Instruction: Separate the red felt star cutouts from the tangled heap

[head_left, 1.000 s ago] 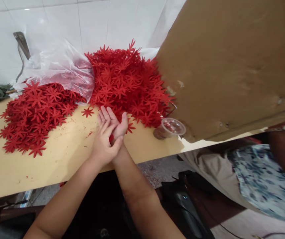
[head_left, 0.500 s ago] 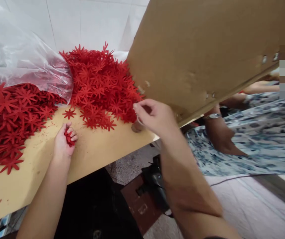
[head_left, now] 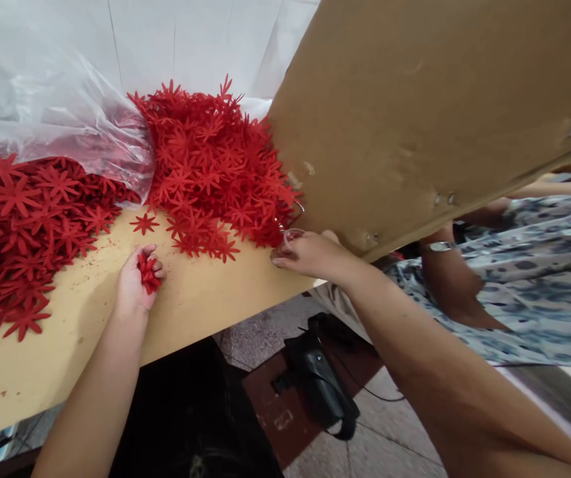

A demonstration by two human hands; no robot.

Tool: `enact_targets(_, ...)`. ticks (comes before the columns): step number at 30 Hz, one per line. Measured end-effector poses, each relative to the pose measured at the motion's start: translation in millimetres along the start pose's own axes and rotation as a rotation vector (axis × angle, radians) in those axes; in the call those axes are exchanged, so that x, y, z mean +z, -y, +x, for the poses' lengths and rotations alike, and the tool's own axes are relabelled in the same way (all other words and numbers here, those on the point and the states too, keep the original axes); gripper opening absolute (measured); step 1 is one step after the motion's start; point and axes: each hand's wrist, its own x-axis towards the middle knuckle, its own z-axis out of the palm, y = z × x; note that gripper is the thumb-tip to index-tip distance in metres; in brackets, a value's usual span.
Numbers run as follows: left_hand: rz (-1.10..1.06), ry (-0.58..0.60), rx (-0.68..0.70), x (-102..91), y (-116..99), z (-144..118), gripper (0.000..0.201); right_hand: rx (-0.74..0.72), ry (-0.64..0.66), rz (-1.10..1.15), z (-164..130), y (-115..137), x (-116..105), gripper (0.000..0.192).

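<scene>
Left hand [head_left: 136,282] closed on red flowers [head_left: 149,273], resting on table [head_left: 190,305]. Right hand [head_left: 310,255] grips clear cup [head_left: 288,238] beside pile [head_left: 210,172]. Keep cup upright, flowers bunched tight.

Small craft workshop, piecework bench — a plain wooden worktable [head_left: 200,312] against a white tiled wall [head_left: 190,40], heaped with identical red die-cut flower shapes [head_left: 210,166], more spilling from a clear plastic bag [head_left: 56,126]. Bare board partition [head_left: 415,113] alongside — a second person's patterned sleeve [head_left: 539,279] at the next station.
</scene>
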Motion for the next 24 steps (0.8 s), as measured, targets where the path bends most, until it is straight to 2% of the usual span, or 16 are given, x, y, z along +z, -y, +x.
enact_targets(5,0.000,0.018,-0.029,-0.7,2,3,0.028,-0.119,-0.018,0.125,-9,-18,-10,0.033)
enact_targets(7,-0.013,0.012,-0.042,-0.3,3,4,0.029,-0.111,-0.157,0.204,-20,-23,-20,0.032)
enact_targets(9,-0.049,-0.013,-0.041,1.3,4,4,0.031,-0.101,-0.378,0.296,-30,-15,-29,0.031)
enact_targets(11,-0.098,-0.045,-0.033,3.1,6,3,0.035,-0.167,-0.548,0.455,-36,12,-34,0.031)
enact_targets(12,-0.117,-0.055,-0.034,3.5,6,3,0.036,-0.239,-0.581,0.570,-37,33,-33,0.031)
enact_targets(15,-0.114,-0.079,-0.016,0.4,5,3,0.038,-0.602,-0.641,0.749,-33,115,-22,0.034)
enact_targets(17,-0.070,-0.081,0.019,-5.6,3,2,0.039,-0.742,-0.568,0.754,-29,170,-10,0.044)
enact_targets(19,-0.041,-0.067,0.053,-12.7,-1,1,0.041,-0.755,-0.502,0.748,-26,210,1,0.052)
enact_targets(21,-0.042,-0.031,0.064,-18.7,-4,1,0.046,-0.736,-0.487,0.753,-27,228,11,0.057)
enact_targets(24,-0.060,0.018,0.069,-22.5,-5,1,0.053,-0.734,-0.552,0.778,-37,225,19,0.057)
